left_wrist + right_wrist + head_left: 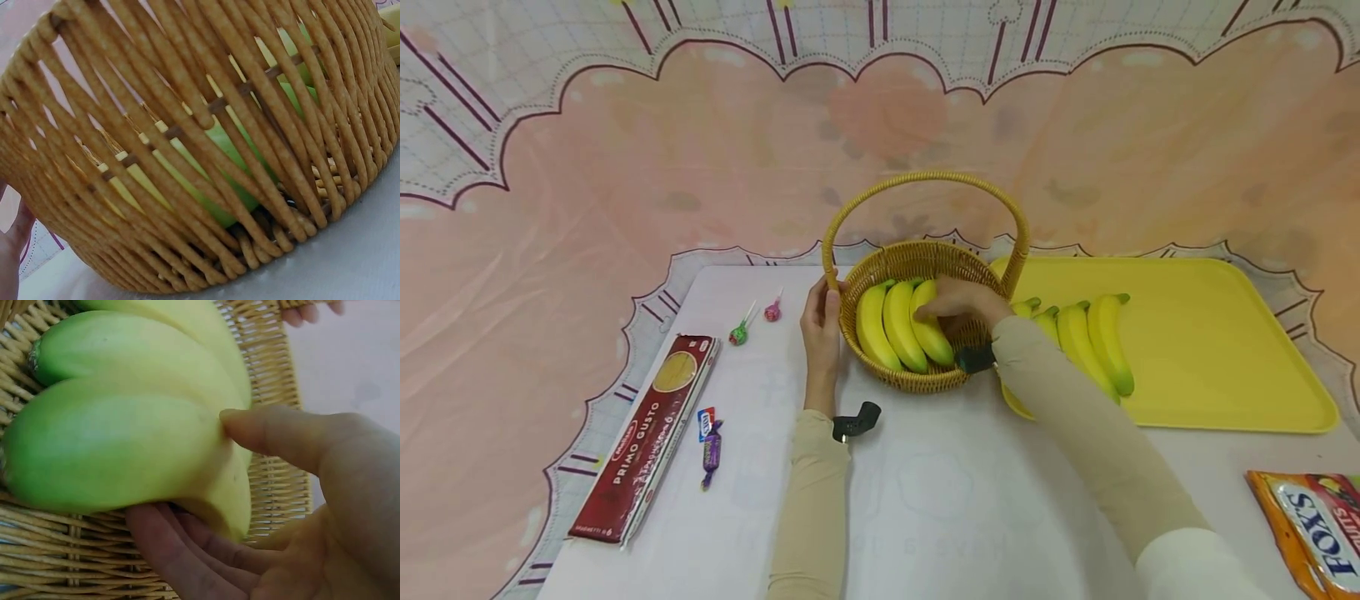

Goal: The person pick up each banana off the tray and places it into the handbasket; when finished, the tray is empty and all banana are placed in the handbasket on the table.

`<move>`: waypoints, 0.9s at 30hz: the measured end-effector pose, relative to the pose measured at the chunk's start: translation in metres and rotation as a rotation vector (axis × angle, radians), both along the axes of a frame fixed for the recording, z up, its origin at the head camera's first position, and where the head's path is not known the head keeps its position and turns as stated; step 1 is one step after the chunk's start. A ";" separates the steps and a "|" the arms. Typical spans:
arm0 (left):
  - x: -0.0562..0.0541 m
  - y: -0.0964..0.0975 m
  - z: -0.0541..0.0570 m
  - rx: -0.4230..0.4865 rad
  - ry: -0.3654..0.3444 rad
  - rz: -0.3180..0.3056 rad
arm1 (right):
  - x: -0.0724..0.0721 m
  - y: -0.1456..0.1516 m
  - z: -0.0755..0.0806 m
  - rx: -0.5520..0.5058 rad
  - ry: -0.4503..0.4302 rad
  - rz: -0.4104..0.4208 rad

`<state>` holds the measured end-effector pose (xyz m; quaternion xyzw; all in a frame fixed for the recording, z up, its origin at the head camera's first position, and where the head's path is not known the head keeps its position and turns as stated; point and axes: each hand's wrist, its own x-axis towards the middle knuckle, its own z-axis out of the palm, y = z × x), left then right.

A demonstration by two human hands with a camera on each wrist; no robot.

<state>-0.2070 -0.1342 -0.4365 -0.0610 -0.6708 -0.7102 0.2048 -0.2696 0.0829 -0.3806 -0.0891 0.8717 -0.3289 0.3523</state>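
The right grip (958,300) holds a banana (931,335) inside a wicker basket (917,383), just right of two more bananas (901,327); the step seems to be settling it, next probably calling for release. The left grip (822,325) touches the basket's outer side, its closure unclear. Beyond the right grip, a sleeve (1090,442) partly hides tray bananas (1107,333).

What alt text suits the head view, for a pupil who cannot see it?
A right hand grips one of three bananas in a basket, whose side the left hand touches. At right are a Fox's packet and a yellow tray with more bananas; at left, lollipops, sweets and a red packet.
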 end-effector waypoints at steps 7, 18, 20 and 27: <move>-0.001 0.000 0.000 0.006 -0.003 0.001 | -0.002 -0.005 0.000 0.059 -0.006 0.009; -0.002 0.000 -0.001 0.003 -0.026 -0.009 | 0.018 0.024 0.014 0.026 0.350 0.043; -0.002 0.000 -0.001 0.006 -0.023 -0.012 | 0.029 0.034 0.018 -0.058 0.413 0.020; -0.005 0.000 0.001 0.023 0.001 -0.014 | 0.064 0.075 0.012 -0.263 0.582 -0.128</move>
